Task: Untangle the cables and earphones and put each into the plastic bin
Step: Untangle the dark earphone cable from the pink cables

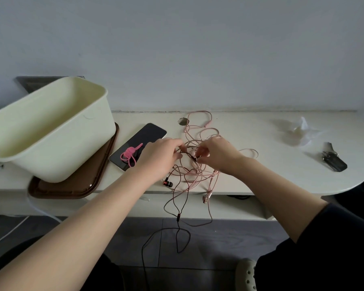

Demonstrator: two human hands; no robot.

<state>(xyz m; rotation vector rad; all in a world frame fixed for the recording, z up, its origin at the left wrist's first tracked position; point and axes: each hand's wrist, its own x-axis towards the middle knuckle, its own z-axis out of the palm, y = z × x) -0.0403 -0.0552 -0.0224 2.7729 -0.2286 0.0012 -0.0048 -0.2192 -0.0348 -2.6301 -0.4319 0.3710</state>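
Head view: untangling step, left hand (162, 157) and right hand (215, 154) each pinch dark earphone cord (178, 216) amid pink cable (208, 129); next likely needs threading it free.

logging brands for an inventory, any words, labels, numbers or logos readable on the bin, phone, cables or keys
No readable text anywhere in this view.
plastic bin: plain walls, no label showing.
phone: screen dark, nothing displayed.
earphones and pink cables: too small to make out any marking.
key fob: too small and dark to tell.
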